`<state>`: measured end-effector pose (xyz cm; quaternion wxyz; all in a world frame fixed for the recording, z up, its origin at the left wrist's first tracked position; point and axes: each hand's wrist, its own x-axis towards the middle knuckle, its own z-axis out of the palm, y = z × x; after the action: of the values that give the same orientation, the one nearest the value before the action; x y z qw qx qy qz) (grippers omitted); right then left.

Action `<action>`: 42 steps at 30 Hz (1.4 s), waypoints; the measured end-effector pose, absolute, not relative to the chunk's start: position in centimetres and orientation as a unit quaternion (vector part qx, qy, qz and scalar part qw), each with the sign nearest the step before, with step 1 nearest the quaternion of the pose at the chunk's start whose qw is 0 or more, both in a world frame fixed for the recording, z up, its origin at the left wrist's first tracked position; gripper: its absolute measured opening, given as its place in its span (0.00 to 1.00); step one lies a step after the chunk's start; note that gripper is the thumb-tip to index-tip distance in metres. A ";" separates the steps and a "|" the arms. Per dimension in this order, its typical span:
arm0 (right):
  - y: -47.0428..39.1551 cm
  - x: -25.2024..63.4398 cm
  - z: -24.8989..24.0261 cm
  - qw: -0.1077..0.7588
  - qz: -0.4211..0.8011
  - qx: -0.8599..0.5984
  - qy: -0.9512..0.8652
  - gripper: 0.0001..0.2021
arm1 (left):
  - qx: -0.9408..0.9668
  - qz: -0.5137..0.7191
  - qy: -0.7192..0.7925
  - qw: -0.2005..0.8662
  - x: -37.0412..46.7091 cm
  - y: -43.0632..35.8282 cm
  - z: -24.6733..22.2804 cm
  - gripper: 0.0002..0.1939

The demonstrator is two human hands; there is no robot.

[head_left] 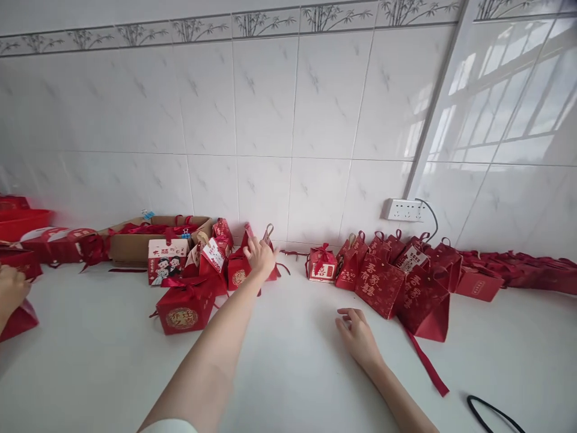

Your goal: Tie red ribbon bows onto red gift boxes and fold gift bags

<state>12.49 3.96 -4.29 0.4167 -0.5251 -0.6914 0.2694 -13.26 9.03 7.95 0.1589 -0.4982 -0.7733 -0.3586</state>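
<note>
My left hand [261, 257] reaches to the back of the table with its fingers apart, over small red gift boxes. The nearest is a red box with a gold print [237, 276], partly behind that hand; whether the fingers touch it I cannot tell. On the tabletop lies my right hand [356, 334], loosely bent, open, with nothing in it. Beyond it stand a small bow-tied red box [321, 264] and a large red gift box with gold characters [379, 286]. Left of my left arm sits a ribbon-tied red box with a round gold emblem [184, 310].
A cardboard carton [130, 248] holds red ribbons. Another person's hand [11, 291] is at the left edge beside red boxes. A red ribbon [426, 364] trails towards the front, near a black cable [493, 411]. A power strip [406, 210] is on the tiled wall.
</note>
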 end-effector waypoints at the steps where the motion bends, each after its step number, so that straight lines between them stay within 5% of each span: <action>1: 3.9 12.4 -4.2 0.417 0.271 -0.526 -0.690 0.13 | -0.500 -0.355 -0.776 0.150 -13.4 9.3 8.3 0.17; 7: 3.6 12.2 -3.0 0.439 0.309 -0.522 -0.663 0.15 | -0.598 -0.371 -0.705 0.094 -10.9 8.0 9.4 0.14; 15: 2.8 14.5 0.8 0.603 0.348 -0.419 -0.583 0.22 | -0.704 -0.430 -0.552 -0.117 -4.9 0.3 5.9 0.18; 20: 0.4 14.6 2.3 0.515 0.363 -0.366 -0.685 0.19 | -0.674 -0.507 -0.460 -0.278 -3.7 -2.0 3.5 0.16; 26: -0.5 14.5 2.7 0.509 0.358 -0.390 -0.678 0.17 | -0.615 -0.508 -0.425 -0.427 -3.6 -2.4 2.4 0.24; 32: -0.4 15.5 2.9 0.457 0.395 -0.375 -0.703 0.17 | -0.635 -0.478 -0.416 -0.442 -3.6 -3.1 1.7 0.22; 38: -1.1 15.5 3.7 0.564 0.239 -0.336 -0.715 0.16 | -0.661 -0.468 -0.401 -0.428 -3.7 -3.2 2.0 0.21; 42: -1.4 15.0 4.4 0.560 0.083 -0.320 -0.760 0.12 | -0.667 -0.460 -0.401 -0.426 -3.7 -3.1 2.3 0.20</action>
<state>15.05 -1.35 4.40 0.5600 -0.3203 -0.7595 0.0831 -3.73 -3.08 2.30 -0.4265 -0.6675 -0.4012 -0.4600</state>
